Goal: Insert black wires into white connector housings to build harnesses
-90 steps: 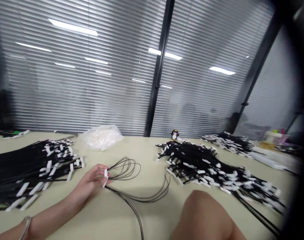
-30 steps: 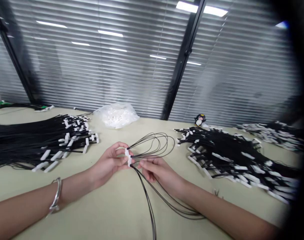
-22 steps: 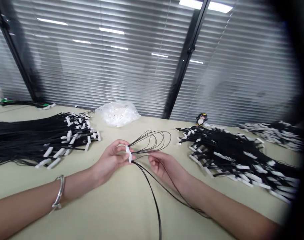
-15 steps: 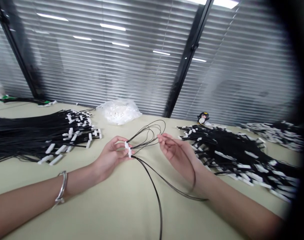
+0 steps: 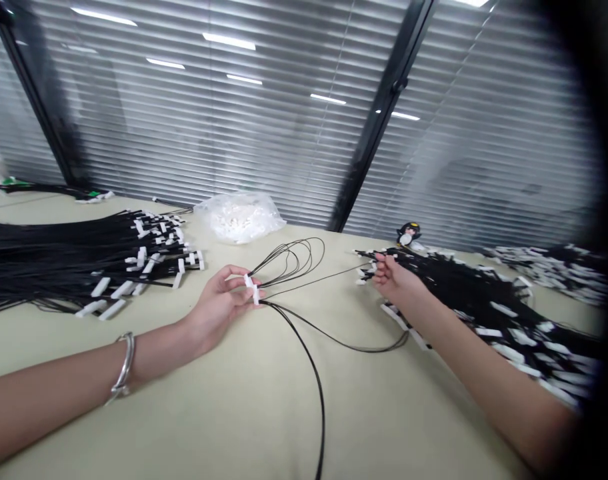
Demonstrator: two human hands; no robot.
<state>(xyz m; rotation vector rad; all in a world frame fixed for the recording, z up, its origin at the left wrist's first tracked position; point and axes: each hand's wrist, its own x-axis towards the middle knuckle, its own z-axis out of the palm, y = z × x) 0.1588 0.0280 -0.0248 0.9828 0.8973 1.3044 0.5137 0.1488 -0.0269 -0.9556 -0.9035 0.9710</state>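
Observation:
Between its fingertips and thumb, my left hand [image 5: 221, 303] pinches a white connector [image 5: 253, 289] with black wires [image 5: 294, 259] looping out of its far side. More black cable [image 5: 314, 373] runs from the connector toward the front of the table and off to the right. My right hand [image 5: 391, 275] is closed in a pinch on one thin black wire [image 5: 319, 279], drawn nearly straight from the connector. That hand is beside the left end of the right-hand cable pile [image 5: 444, 287].
At the left lies a large bundle of black cables with white connectors [image 5: 79, 253]. A clear plastic bag of small white parts [image 5: 240, 217] sits at the back. By the right-hand pile stands a penguin figurine [image 5: 409, 235]. Window blinds [image 5: 209, 113] rise behind the table [image 5: 194, 413].
My right hand has moved to the right, away from the connector, pulling one wire out straight. My left hand stays nearly in place, still pinching the connector.

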